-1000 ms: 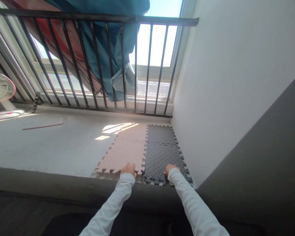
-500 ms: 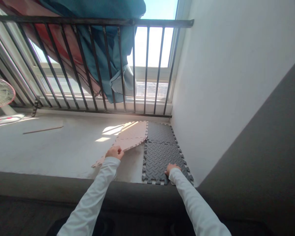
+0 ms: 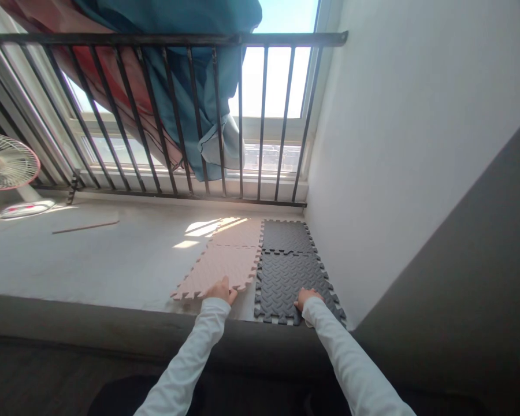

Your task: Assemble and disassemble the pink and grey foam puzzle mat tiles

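Observation:
My left hand grips the front edge of the near pink foam mat tile, its fingers closed over the border. This tile lies almost flat, meeting a second pink tile behind it. A narrow gap shows between its front right corner and the near dark grey foam tile. My right hand rests on that grey tile near its front edge, fingers curled and nothing visible in them. Another dark grey tile joins it at the back, toward the railing.
Black metal railing runs along the window, with a blue and red cloth behind it. A white wall bounds the right side. On the pale ledge are a thin stick and a fan.
The near pink tile has come down from a lifted, bent position to lie nearly flat. My left hand has moved right and nearer with its edge. My right hand stays on the grey tile.

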{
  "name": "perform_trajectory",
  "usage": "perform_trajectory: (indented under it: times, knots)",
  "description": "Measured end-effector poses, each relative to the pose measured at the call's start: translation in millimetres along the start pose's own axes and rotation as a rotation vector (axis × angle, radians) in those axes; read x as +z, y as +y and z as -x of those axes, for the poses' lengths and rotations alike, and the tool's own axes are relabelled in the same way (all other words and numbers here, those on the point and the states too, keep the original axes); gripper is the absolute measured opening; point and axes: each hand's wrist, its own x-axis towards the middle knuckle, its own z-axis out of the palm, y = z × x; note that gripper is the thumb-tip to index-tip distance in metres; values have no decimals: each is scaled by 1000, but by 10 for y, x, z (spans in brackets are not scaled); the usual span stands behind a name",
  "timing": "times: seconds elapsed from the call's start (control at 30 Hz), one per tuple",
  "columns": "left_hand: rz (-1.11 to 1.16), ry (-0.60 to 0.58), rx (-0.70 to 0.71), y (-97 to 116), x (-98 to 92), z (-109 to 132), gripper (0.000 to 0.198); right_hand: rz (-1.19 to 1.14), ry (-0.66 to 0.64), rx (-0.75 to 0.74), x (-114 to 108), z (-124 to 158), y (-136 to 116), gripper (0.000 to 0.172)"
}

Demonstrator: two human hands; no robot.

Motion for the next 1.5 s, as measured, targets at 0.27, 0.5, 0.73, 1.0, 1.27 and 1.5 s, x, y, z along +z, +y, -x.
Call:
perform_trajectory:
  times: [0.27, 0.5, 0.73, 1.0, 1.27, 1.5]
  knots:
    - [-20, -61, 66, 27, 82, 29, 21, -20, -13, -58, -281, 11, -182, 47]
    - [3, -119, 30, 8, 559, 44, 24, -49, 86, -195, -514, -438, -649, 69]
    - [71, -103, 27, -16, 874, 74, 25, -5, 127, -113, -659, -989, -994, 62]
    - [135, -9, 95, -86, 1057, 164, 25, 139, 160, -84, -616, -1368, -1199, 53]
    - [387, 363, 11, -140, 417, 66, 22, 148, 98, -127, -658, -1458, -1164, 47]
    - [606, 606, -20, -355, -317, -179, 16, 156, 79, -141, -692, -1436, -1153, 47]
